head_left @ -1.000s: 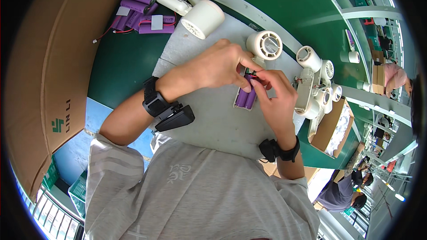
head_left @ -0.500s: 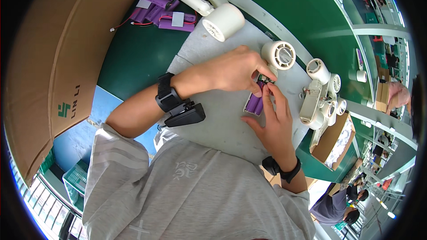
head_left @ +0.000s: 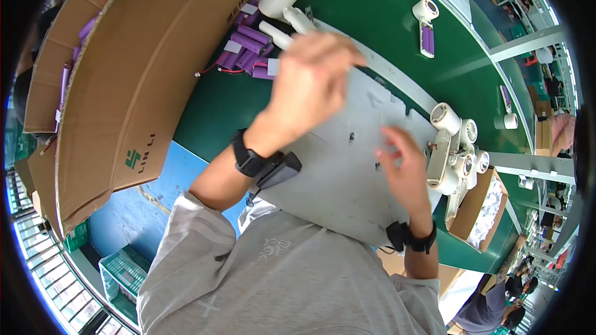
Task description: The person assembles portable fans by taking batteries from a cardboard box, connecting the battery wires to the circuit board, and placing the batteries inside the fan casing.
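Observation:
My left hand (head_left: pixel 312 80) is raised above the far left part of the grey work board (head_left: pixel 335 180), in front of white handheld fan parts (head_left: pixel 275 34). Motion smears its fingers, and whether anything is in them is hidden. Over the board's right side, my right hand (head_left: pixel 403 164) has its fingers apart, with nothing seen in them. A white handheld fan with purple battery cells in its handle (head_left: pixel 427 40) lies on the green bench beyond the pale rail. Another white fan head (head_left: pixel 278 0) stands at the far left, past my left hand.
Purple battery packs with red wires (head_left: pixel 248 49) are heaped beside a tall cardboard box (head_left: pixel 143 80) at left. White fan assemblies (head_left: pixel 456 149) cluster at right, by an open carton (head_left: pixel 481 211). Another fan (head_left: pixel 510 121) lies farther right. People work in the background.
Both hands have let go of the fan with purple cells; it has gone from the board to the green bench beyond the rail. My left hand has moved left, and the view has shifted.

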A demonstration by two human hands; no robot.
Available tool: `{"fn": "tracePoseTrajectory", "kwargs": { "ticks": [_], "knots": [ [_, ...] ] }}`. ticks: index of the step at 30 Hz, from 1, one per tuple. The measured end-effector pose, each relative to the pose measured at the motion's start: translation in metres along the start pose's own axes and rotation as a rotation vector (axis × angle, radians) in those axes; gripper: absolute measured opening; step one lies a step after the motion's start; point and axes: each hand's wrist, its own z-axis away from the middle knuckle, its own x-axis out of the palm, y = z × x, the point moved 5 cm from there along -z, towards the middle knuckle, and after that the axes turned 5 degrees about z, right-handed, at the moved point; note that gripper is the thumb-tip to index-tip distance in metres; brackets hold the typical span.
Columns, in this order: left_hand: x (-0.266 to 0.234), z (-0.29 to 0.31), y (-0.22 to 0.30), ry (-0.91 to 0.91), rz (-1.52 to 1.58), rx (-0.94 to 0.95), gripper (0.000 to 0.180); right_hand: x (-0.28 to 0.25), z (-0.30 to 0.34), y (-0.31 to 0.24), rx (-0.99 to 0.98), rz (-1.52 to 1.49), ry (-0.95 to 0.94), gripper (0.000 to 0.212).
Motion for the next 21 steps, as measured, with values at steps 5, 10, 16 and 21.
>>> {"fn": "tracePoseTrajectory", "kwargs": {
  "ticks": [5, 10, 16, 21],
  "knots": [
    [-0.021, 0.007, -0.049, -0.211, -0.485, -0.256, 0.034, 0.015, 0.012, 0.011, -0.241, 0.148, 0.17, 0.034],
    [-0.019, 0.01, -0.054, -0.387, -0.55, -0.339, 0.03, 0.012, 0.007, 0.02, -0.285, 0.048, 0.194, 0.028],
    [-0.026, -0.002, -0.044, -0.488, -0.524, -0.234, 0.026, 0.01, 0.012, 0.026, -0.237, -0.161, 0.172, 0.025],
    [-0.028, -0.02, 0.003, -0.31, -0.555, -0.033, 0.025, 0.007, 0.015, 0.034, -0.214, -0.282, 0.156, 0.015]
  ]
}}
